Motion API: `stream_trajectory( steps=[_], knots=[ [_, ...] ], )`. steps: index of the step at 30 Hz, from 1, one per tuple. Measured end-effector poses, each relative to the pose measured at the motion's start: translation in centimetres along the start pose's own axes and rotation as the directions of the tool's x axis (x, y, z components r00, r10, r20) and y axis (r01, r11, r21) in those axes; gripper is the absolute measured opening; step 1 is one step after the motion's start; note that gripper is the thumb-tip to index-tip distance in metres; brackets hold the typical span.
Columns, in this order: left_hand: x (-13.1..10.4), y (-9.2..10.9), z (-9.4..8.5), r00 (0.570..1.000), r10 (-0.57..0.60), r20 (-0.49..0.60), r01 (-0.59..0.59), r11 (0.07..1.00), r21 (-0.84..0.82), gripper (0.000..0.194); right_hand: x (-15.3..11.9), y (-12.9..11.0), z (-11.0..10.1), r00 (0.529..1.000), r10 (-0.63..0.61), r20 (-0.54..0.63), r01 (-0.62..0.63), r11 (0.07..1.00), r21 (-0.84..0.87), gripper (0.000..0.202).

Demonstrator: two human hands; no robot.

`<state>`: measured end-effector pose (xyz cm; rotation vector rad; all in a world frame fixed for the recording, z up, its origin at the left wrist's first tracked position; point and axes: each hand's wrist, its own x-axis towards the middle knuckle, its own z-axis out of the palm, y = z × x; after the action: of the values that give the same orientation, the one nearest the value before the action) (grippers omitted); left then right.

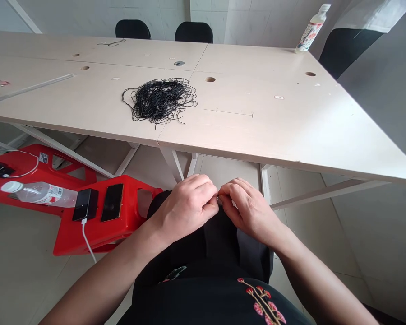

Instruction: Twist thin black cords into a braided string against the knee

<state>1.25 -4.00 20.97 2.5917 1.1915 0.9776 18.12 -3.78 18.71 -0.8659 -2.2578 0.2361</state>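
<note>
My left hand [187, 205] and my right hand [248, 207] meet fingertip to fingertip over my lap, below the front edge of the table. Both pinch something very small between thumb and forefinger; it is too small to identify. My lap is covered by black cloth with red flower embroidery [260, 302]. A tangled heap of thin black cord [160, 99] lies on the light wooden table [291, 122], well beyond both hands.
A red plastic stool [101, 225] at my left carries two phones, one plugged into a white cable. A second red stool [23, 169] lies behind it with a water bottle [37, 193]. A white bottle [310, 29] stands at the table's far right corner. Black chairs stand behind the table.
</note>
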Motion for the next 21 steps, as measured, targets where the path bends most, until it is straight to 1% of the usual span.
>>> stream_trajectory(
  steps=[2, 5, 6, 8, 10, 11, 13, 17, 21],
  knots=[
    [0.1, -0.1, 0.1, 1.000, -0.018, -0.003, 0.018, 0.999, -0.035, 0.017, 0.0, -0.1, 0.0, 1.000, -0.002, -0.002, 0.002, 1.000, 0.026, 0.010],
    [0.1, -0.1, 0.1, 0.994, -0.112, -0.017, 0.107, 0.977, -0.186, 0.015, -0.1, -0.2, 0.0, 0.999, 0.025, -0.040, -0.021, 0.995, 0.093, 0.009],
    [0.1, -0.1, 0.1, 0.988, -0.152, -0.022, 0.143, 0.961, -0.237, 0.014, -0.2, -0.2, 0.0, 0.996, 0.039, -0.077, -0.032, 0.995, 0.092, 0.009],
    [0.1, 0.0, 0.2, 0.972, -0.228, -0.047, 0.204, 0.931, -0.303, 0.015, -0.4, -0.3, 0.2, 0.980, 0.055, -0.190, -0.050, 0.998, 0.034, 0.014],
    [0.0, 0.1, 0.3, 0.958, -0.274, -0.084, 0.234, 0.918, -0.320, 0.015, -0.7, -0.4, 0.4, 0.955, 0.035, -0.294, -0.054, 0.997, -0.054, 0.021],
    [0.0, 0.2, 0.3, 0.954, -0.282, -0.099, 0.238, 0.917, -0.319, 0.015, -0.8, -0.4, 0.5, 0.948, 0.020, -0.319, -0.052, 0.994, -0.091, 0.023],
    [0.1, 0.4, 0.4, 0.954, -0.277, -0.114, 0.231, 0.923, -0.309, 0.014, -1.0, -0.5, 0.7, 0.949, -0.010, -0.316, -0.037, 0.989, -0.144, 0.022],
    [0.2, 1.0, 0.3, 0.949, -0.292, -0.117, 0.246, 0.921, -0.302, 0.014, -1.0, -0.5, 0.9, 0.963, -0.052, -0.263, -0.009, 0.974, -0.224, 0.019],
    [0.3, 1.3, 0.3, 0.937, -0.347, -0.029, 0.310, 0.871, -0.381, 0.014, -0.8, -0.2, 0.8, 0.969, -0.106, -0.224, 0.034, 0.953, -0.302, 0.013]
  ],
)
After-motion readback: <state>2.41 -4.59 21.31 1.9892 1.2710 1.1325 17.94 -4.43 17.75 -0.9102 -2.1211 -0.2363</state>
